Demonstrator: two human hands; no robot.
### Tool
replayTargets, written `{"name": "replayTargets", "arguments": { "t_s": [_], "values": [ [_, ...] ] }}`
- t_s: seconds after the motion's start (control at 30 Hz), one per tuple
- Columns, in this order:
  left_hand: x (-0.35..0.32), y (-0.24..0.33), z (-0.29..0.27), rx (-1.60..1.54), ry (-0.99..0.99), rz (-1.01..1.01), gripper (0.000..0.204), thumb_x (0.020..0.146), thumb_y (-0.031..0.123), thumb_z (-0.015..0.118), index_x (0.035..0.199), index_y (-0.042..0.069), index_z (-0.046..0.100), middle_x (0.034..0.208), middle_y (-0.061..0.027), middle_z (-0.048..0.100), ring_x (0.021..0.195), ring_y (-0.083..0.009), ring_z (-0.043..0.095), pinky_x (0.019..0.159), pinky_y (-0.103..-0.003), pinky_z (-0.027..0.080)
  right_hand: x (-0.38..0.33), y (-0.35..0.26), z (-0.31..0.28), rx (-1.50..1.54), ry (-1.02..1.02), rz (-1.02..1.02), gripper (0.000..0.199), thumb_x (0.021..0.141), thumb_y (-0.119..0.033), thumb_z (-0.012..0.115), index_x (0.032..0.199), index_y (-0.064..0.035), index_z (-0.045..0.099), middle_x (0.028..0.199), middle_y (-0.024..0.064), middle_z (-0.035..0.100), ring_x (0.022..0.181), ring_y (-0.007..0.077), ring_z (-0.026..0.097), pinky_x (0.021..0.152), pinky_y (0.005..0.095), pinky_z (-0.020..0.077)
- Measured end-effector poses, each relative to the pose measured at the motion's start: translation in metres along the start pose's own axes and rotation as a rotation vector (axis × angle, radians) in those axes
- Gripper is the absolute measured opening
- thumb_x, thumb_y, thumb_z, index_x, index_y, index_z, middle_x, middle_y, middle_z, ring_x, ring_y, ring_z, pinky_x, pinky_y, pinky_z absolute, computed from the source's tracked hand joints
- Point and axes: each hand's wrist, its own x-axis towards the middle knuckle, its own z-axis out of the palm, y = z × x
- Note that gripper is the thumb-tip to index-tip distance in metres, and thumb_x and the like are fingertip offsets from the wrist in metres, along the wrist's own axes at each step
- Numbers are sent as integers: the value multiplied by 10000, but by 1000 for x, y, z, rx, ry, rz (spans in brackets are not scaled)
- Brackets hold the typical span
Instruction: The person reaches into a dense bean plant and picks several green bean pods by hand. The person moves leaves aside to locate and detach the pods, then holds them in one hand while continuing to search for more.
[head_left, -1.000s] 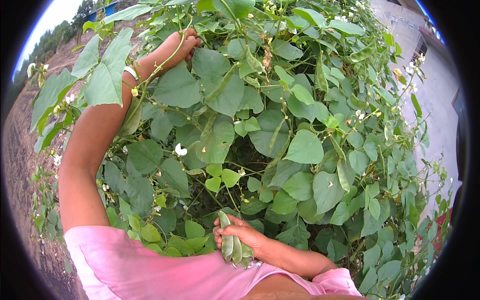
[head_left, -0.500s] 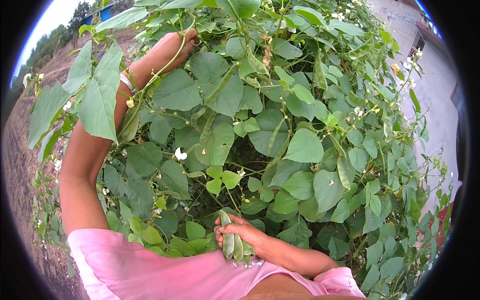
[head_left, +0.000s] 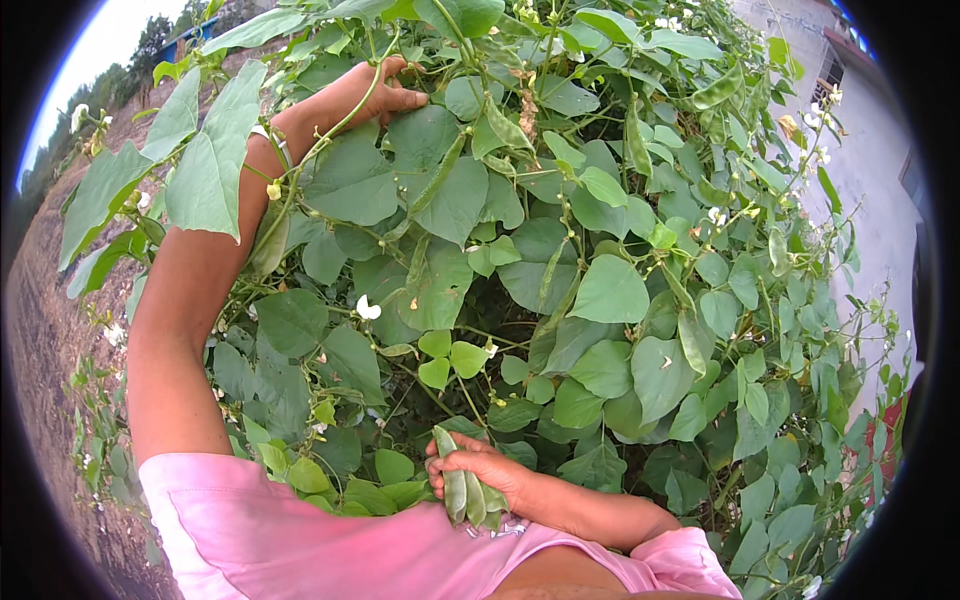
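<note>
My left hand (head_left: 365,95) reaches up into a dense green bean vine (head_left: 560,260), its fingers closed around a thin stem near the top. A long pod (head_left: 438,175) hangs just right of and below that hand. Low down near my body, my right hand (head_left: 478,470) is closed on a bunch of flat green bean pods (head_left: 462,490), held upright against my pink shirt (head_left: 300,540). More pods hang in the foliage, one at the upper right (head_left: 718,88) and another at mid right (head_left: 692,343).
Large leaves (head_left: 205,165) overlap my left forearm. Small white flowers (head_left: 367,308) dot the vine. Bare brown soil (head_left: 45,340) lies to the left. A pale wall (head_left: 870,190) stands behind the plant on the right.
My left hand has shifted rightward and closed on a stem higher in the vine, pulling leaves across my forearm. My right hand stays low, still holding the pods.
</note>
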Motion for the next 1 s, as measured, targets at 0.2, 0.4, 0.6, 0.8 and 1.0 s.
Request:
{"name": "replayTargets", "arguments": {
  "t_s": [0.2, 0.4, 0.6, 0.8, 1.0],
  "values": [
    [4, -14, -5, 194, -14, 15, 239, 865, 245, 638, 975, 36, 601, 662, -15, 539, 603, -85, 506, 535, -268, 421, -2, 2, 0, 40, -29, -10, 294, 814, -69, 602, 1082, -70, 481, 816, 47, 571, 712, 139, 586, 650, 304, 528],
    [-21, 0, -11, 483, 135, 107, 300, 869, 257, 614, 1040, 13, 578, 745, -82, 592, 660, -151, 554, 616, -302, 445, 0, 3, -5, 63, -26, -16, 304, 805, -74, 613, 1076, -75, 476, 815, 44, 571, 682, 131, 583, 601, 292, 527],
    [-35, 19, -3, 326, 68, -83, 285, 920, 243, 532, 1051, -6, 579, 713, -71, 566, 607, -151, 525, 563, -312, 429, 4, 2, -11, 54, -36, -16, 305, 778, -100, 649, 1039, -95, 493, 760, 37, 576, 641, 135, 579, 576, 286, 515],
    [-37, -8, -16, 337, 27, 55, 263, 971, 176, 434, 1081, -19, 571, 824, -89, 617, 716, -147, 551, 627, -295, 457, 1, -1, -5, 65, -68, -11, 259, 790, -94, 640, 1002, -104, 492, 767, 26, 570, 645, 132, 574, 580, 282, 514],
    [-28, -11, -5, 269, 93, 149, 234, 940, 120, 424, 1007, -35, 586, 797, -92, 608, 716, -153, 533, 659, -298, 442, -1, -4, -10, 51, -51, -29, 246, 800, -76, 623, 1006, -101, 492, 782, 23, 560, 660, 125, 572, 592, 278, 516]
  ]
}}
